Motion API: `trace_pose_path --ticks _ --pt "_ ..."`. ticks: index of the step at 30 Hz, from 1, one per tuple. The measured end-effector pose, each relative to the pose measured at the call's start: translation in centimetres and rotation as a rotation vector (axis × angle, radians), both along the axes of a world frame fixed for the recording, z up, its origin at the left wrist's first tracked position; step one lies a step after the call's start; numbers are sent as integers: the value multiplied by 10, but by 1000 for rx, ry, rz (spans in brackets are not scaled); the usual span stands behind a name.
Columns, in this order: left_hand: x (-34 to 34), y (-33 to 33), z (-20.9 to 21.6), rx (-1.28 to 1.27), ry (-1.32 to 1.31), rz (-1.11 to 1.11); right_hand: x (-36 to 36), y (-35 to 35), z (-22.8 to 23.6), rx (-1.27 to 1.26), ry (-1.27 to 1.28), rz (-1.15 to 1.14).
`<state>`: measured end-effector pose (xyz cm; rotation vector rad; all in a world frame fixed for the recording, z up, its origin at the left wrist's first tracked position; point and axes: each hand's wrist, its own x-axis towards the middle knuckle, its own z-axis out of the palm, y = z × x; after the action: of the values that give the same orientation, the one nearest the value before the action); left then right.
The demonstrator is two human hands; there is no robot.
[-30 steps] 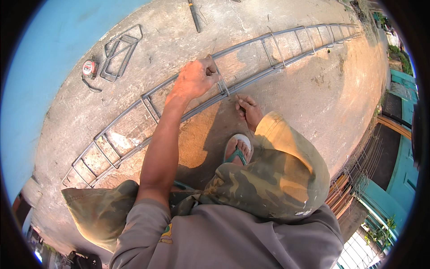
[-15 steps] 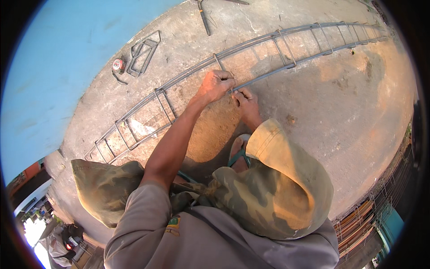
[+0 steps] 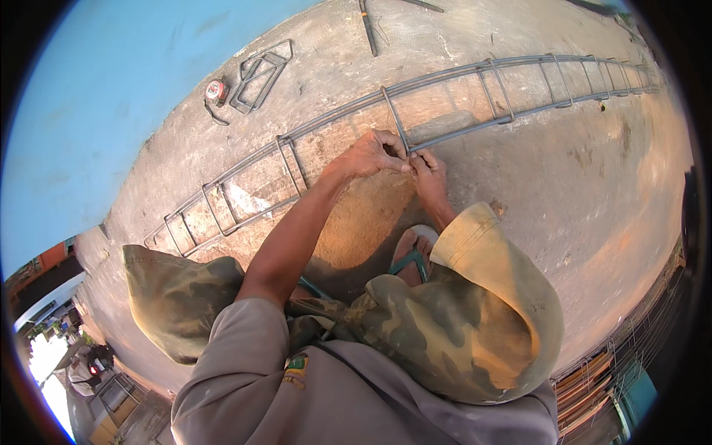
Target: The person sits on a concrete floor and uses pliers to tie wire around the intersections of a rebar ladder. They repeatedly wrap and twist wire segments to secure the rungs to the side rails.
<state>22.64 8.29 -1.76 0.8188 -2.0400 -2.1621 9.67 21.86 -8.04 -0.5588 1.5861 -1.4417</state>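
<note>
A long rebar cage [image 3: 460, 133] of steel bars and square stirrups lies across the ground in front of me. At the near bar, where one stirrup [image 3: 394, 117] meets it, my two hands come together. My left hand [image 3: 374, 154] is closed in a pinch, thumb against fingertips, just on the near side of that joint. Close against it, my right hand [image 3: 430, 178] also pinches with bent fingers right by the bar. Whatever sits between the fingertips is too small to make out.
Beyond the cage lie loose bent stirrups [image 3: 261, 78], a tape measure [image 3: 216, 91] and a tool with a dark handle [image 3: 368, 33]. A blue surface [image 3: 133, 81] borders the ground at left. My sandalled foot [image 3: 413, 256] is below my right hand.
My left hand has come off the top of the joint to its near side, uncovering the stirrup. My right hand stays beside the bar. The whole view has shifted slightly.
</note>
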Motion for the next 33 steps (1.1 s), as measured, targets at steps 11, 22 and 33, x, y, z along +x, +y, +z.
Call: trace_pose_path --ticks 11,22,33 --pt "-13 28 -7 -737 -457 -36 -1 9 21 -32 662 214" --pt "-18 13 -4 111 -184 530 -1 9 31 124 782 280" --pt "-7 76 -7 -1027 36 557 1 13 24 -17 586 155"
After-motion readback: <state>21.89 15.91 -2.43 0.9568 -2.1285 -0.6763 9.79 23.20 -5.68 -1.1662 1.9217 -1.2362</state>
